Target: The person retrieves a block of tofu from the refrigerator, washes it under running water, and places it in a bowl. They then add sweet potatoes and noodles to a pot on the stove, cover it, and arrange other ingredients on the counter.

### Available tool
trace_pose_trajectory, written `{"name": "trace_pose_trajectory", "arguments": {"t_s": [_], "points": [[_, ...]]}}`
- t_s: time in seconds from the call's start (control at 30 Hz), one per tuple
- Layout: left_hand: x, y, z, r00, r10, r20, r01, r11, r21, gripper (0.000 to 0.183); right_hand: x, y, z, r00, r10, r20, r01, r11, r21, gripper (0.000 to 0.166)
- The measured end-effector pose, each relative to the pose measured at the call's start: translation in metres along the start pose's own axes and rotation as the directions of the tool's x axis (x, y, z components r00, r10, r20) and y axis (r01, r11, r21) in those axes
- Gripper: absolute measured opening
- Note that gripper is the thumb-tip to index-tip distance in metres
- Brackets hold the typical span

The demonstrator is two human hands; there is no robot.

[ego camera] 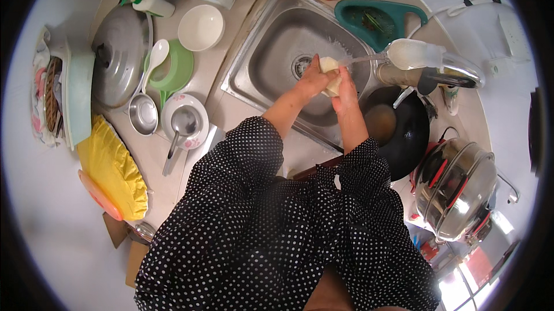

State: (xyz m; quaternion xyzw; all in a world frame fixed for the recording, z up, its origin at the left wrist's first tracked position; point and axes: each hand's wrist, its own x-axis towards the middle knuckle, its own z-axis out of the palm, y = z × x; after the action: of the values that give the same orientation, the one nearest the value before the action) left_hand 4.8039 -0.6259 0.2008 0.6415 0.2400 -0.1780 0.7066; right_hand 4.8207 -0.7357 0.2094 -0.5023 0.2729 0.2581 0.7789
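Note:
Over the stainless-steel sink point(277, 51), my left hand point(312, 80) and my right hand point(346, 88) both grip a pale cream, rounded piece point(330, 65) that looks like a peeled vegetable; its kind is not certain. My fingers cover much of it. From the faucet nozzle point(411, 54) on the right, a stream of water point(361, 58) runs onto the piece and my right fingertips. The drain point(301, 67) shows just left of my left fingers. Water splashes on the basin beyond my hands.
A black wok point(400, 138) stands right of the sink, near stacked steamer pots point(467, 198). A green strainer point(391, 12) with scraps sits at the far right corner. Leftward are a white bowl point(201, 28), a green basin point(184, 66), a ladle point(184, 121) on a plate and a large metal lid point(123, 55).

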Motion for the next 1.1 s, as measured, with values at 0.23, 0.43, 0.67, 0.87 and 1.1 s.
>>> {"name": "trace_pose_trajectory", "arguments": {"t_s": [0.23, 0.43, 0.67, 0.87, 1.1], "points": [[-0.002, -0.006, -0.011, 0.970, -0.024, 0.240, 0.144, 0.858, -0.493, 0.092, -0.001, -0.006, 0.000, 0.951, -0.305, 0.055, 0.295, 0.837, -0.461, 0.032], [-0.005, -0.004, -0.029, 0.910, 0.105, 0.402, 0.101, 0.882, -0.459, 0.068, -0.027, -0.033, 0.012, 0.871, -0.260, 0.416, 0.490, 0.419, -0.764, 0.029], [-0.009, -0.020, -0.028, 0.912, 0.147, 0.383, 0.049, 0.888, -0.457, 0.053, -0.019, -0.049, 0.018, 0.782, 0.054, 0.621, 0.595, 0.231, -0.770, 0.036], [-0.015, -0.009, -0.035, 0.909, 0.015, 0.417, 0.261, 0.758, -0.597, 0.055, -0.014, -0.034, -0.011, 0.851, -0.003, 0.526, 0.446, 0.532, -0.720, 0.043], [0.000, -0.021, -0.044, 0.870, 0.011, 0.493, 0.279, 0.814, -0.509, 0.056, -0.046, -0.043, 0.009, 0.757, -0.157, 0.634, 0.649, 0.287, -0.705, 0.048]]}}
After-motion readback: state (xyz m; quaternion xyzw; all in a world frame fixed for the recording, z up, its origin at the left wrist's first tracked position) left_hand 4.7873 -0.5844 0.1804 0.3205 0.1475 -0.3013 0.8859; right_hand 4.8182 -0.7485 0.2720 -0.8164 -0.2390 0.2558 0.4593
